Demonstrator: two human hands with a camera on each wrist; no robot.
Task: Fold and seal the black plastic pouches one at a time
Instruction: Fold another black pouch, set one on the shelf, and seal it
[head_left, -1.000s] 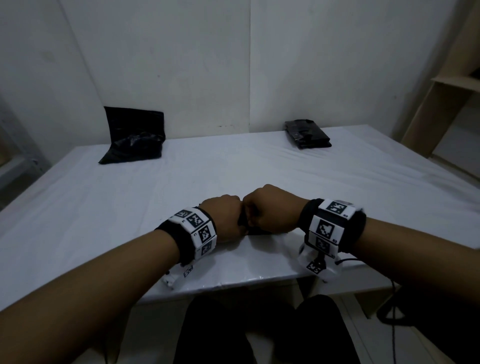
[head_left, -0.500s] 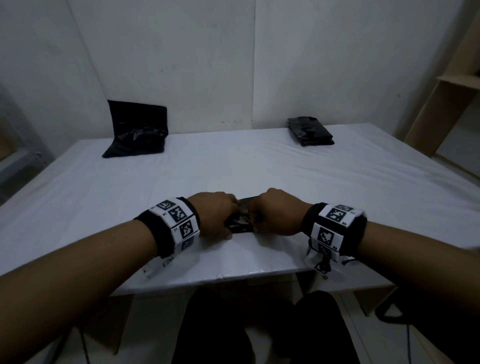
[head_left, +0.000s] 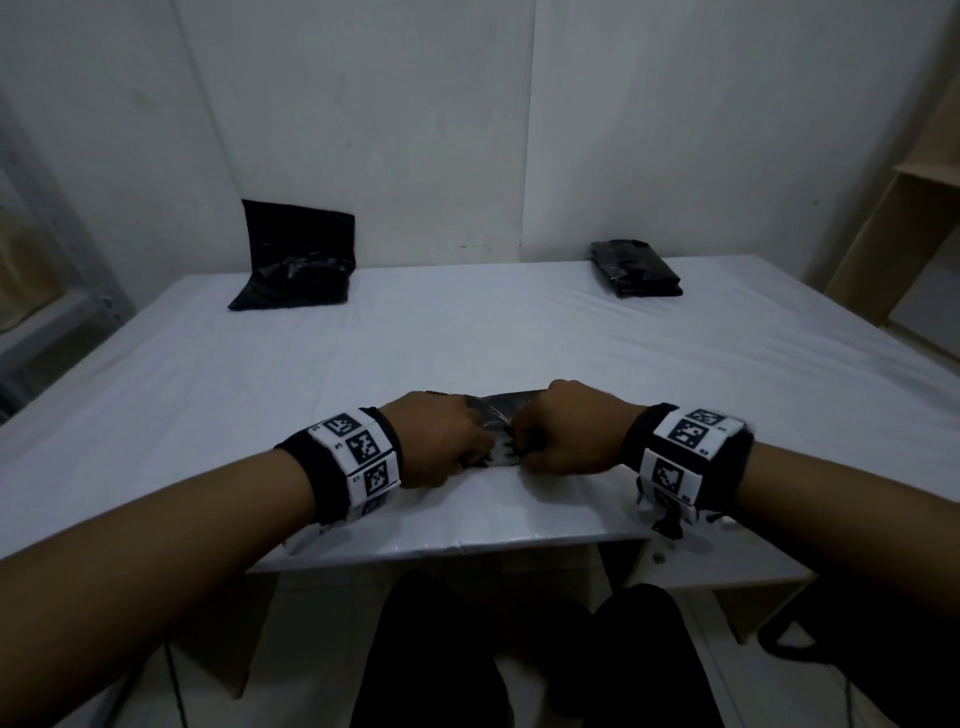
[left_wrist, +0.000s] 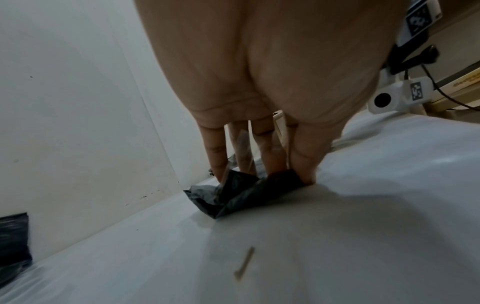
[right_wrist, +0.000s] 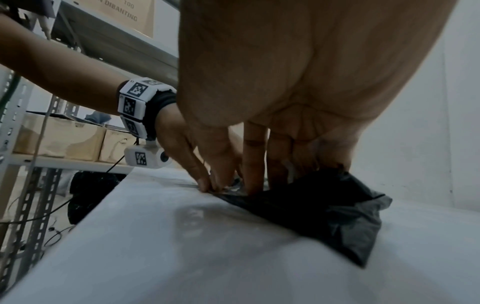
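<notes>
A small crumpled black pouch (head_left: 498, 415) lies near the front edge of the white table (head_left: 467, 338). My left hand (head_left: 467, 457) grips its left end and my right hand (head_left: 530, 452) its right end, knuckles up and fingers pointing down. In the left wrist view the pouch (left_wrist: 233, 197) has its edge pinched between the thumb and fingers of the left hand (left_wrist: 262, 174). In the right wrist view the right hand (right_wrist: 259, 185) has its fingertips dug into the pouch (right_wrist: 324, 205), with the left hand (right_wrist: 187, 156) just beyond. Most of the pouch is hidden under the hands.
A loose heap of black pouches (head_left: 296, 265) leans on the wall at the back left. A flat stack of folded pouches (head_left: 636, 270) lies at the back right. A wooden shelf (head_left: 909, 234) stands to the right, a metal rack with cartons (right_wrist: 59, 133) to the left.
The two hands, pressed together knuckle to knuckle a second ago, have drawn slightly apart. A strip of the black pouch now shows between them.
</notes>
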